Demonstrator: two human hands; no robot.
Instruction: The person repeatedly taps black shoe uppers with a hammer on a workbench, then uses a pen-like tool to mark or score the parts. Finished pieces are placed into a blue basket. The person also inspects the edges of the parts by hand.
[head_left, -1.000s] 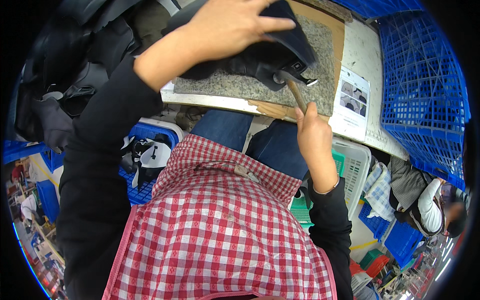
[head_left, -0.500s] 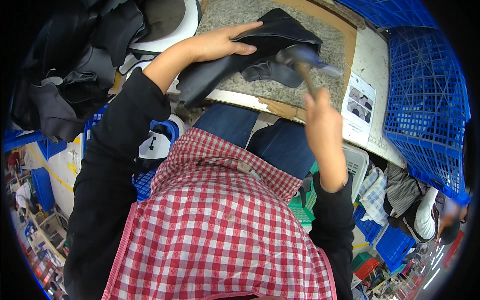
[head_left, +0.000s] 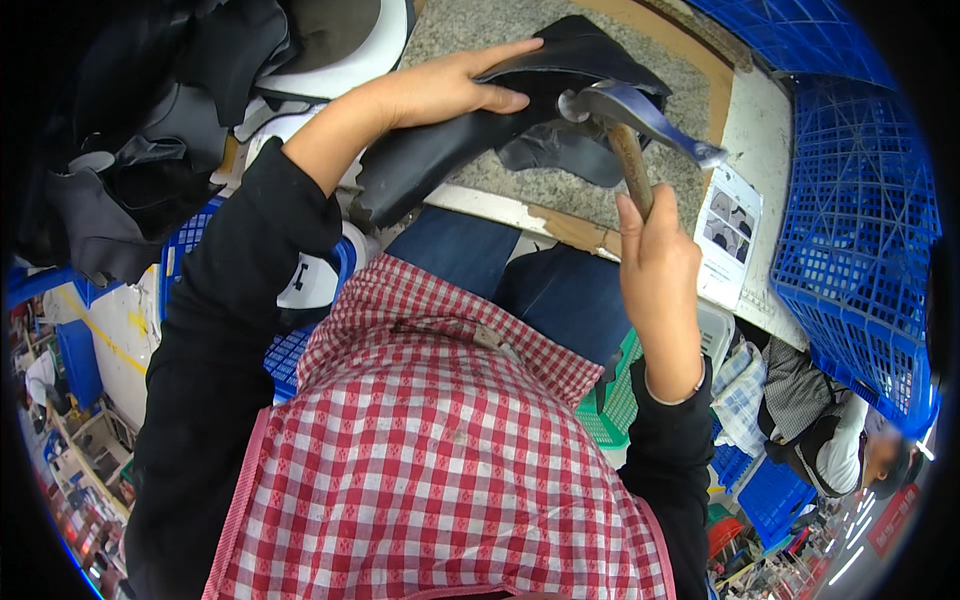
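Note:
A black leather piece (head_left: 425,160) lies folded across a speckled grey stone slab (head_left: 480,40). My left hand (head_left: 450,88) rests on it, fingers stretched out and the thumb spread apart, pressing the leather down. In my right hand (head_left: 660,250) is a hammer (head_left: 632,165), gripped by its wooden handle. Its metal head, with a round face and a long curved peen, is over the right part of the leather. Beneath the hammer a smaller dark flap (head_left: 575,155) lies against the slab; whether the head touches the leather I cannot tell.
Black leather pieces (head_left: 105,215) are heaped at the left, beside a white-rimmed round surface (head_left: 385,40). A printed sheet (head_left: 728,235) lies at the bench's right edge. Blue plastic crates (head_left: 850,220) stand on the right, and a green basket (head_left: 620,400) sits below. Another person (head_left: 840,445) is at the far right.
The hammer, blurred earlier, now shows sharply, and my right hand has shifted slightly right and down. My left hand keeps its place on the leather; the whole view has shifted a little.

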